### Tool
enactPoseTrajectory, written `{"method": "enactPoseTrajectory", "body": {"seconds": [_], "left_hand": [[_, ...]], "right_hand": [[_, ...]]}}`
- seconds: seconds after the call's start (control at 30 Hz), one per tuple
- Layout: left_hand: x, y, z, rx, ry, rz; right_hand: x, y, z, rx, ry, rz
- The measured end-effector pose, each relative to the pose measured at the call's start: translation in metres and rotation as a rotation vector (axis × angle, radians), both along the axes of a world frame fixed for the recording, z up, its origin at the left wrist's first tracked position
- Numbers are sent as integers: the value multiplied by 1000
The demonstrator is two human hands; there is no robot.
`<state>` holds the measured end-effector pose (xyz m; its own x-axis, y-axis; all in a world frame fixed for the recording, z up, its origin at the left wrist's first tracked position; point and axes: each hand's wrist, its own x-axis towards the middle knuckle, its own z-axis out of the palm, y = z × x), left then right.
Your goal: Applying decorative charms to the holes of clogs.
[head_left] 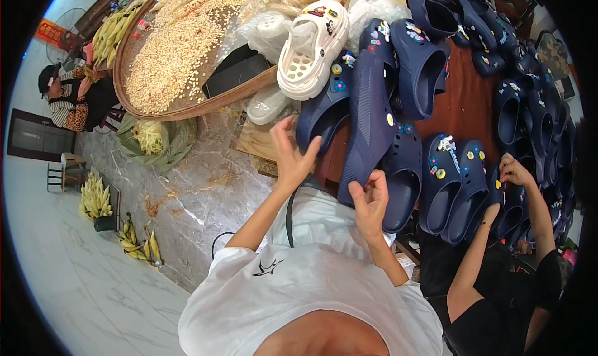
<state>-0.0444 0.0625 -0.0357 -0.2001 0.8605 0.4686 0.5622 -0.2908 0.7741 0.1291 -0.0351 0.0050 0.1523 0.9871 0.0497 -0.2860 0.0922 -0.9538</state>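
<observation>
My left hand (288,153) has its fingers spread, with nothing held. It is beside a navy clog (324,110) that carries colourful charms. A second navy clog (369,119) leans on its side, showing its ridged sole edge. At its near end is my right hand (372,203), thumb and fingers curled toward each other; whatever is between them I cannot make out. To the right of that hand lies another navy clog (402,181), its opening facing me. A white clog (313,47) with charms rests on top, beyond my left hand.
Several charm-covered navy clogs (442,185) spread over the reddish-brown table (451,116). At right, a co-worker's hands (514,171) handle a clog. A large round basket (180,114) of corn kernels stands at far left, above a plastic bag (156,147). Another person (71,97) sits beyond.
</observation>
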Motion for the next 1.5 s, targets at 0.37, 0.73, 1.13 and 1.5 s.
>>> {"method": "enactPoseTrajectory", "body": {"seconds": [0.37,0.73,1.13,1.5], "left_hand": [[-10,16,2,-472,-60,-229],[14,-13,-22,-351,-148,-309],[4,-49,-11,-809,-130,-317],[-2,0,36,8,147,43]], "right_hand": [[0,-35,-17,-29,22,-74],[-4,-22,-2,-53,-472,-246],[5,10,32,97,-594,-223],[22,33,70,242,-648,-215]]}}
